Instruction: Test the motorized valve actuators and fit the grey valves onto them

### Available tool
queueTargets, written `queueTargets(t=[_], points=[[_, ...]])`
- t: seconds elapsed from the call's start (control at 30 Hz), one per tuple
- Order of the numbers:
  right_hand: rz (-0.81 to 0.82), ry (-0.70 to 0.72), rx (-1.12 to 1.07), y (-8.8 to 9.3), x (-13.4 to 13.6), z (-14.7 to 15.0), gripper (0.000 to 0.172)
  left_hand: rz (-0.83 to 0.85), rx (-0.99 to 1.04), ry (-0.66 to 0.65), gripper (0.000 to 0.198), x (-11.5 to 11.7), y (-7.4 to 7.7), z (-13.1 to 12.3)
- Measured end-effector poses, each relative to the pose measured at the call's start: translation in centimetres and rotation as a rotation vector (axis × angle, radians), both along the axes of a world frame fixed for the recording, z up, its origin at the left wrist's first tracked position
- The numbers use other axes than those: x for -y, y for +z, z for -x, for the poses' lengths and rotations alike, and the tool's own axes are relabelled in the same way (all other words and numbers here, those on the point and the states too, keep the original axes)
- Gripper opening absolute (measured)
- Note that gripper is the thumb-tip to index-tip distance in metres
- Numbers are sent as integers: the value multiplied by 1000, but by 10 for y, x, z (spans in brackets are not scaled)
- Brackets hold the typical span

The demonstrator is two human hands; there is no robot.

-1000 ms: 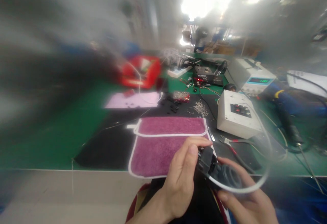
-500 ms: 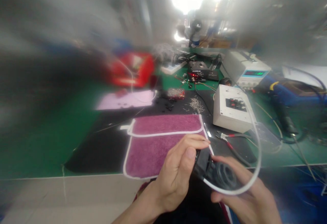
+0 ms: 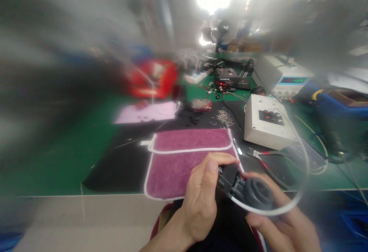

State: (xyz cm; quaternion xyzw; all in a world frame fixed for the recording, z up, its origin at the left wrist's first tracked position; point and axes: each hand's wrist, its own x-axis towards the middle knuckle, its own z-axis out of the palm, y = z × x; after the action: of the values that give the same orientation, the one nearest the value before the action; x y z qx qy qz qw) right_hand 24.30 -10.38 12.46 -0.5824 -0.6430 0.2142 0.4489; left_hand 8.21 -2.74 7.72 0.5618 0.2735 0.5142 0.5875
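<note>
Both hands are closed on a black plastic device with a ribbed round part, held above the table's front edge. My left hand grips its left end, thumb and fingers together around it. From the right, my right hand holds the round part, fingers behind and thumb below. A white cable runs along the device's lower side and loops up toward a white box with red and black terminals. Behind the left hand lies a folded purple cloth with white edging. The device's exact kind is unclear.
Red-handled pliers and tweezers lie right of the cloth. Small metal pins are heaped behind it. Farther back stand a black soldering station, a power supply and a red bin.
The view has shifted slightly, so the table's things sit a little farther right. Both hands keep their grip on the device, whose round part is turned a little more toward me.
</note>
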Motion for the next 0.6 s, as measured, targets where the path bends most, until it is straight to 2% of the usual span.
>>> queueTargets(t=[0.2,0.43,0.6], points=[[114,22,-16,2,0,-3,32,20,-30,5,45,0,-1,1],[32,31,48,-4,4,-3,48,1,-37,23,44,3,0,6],[-32,69,247,-14,8,-15,55,-68,-71,-36,41,1,0,14]])
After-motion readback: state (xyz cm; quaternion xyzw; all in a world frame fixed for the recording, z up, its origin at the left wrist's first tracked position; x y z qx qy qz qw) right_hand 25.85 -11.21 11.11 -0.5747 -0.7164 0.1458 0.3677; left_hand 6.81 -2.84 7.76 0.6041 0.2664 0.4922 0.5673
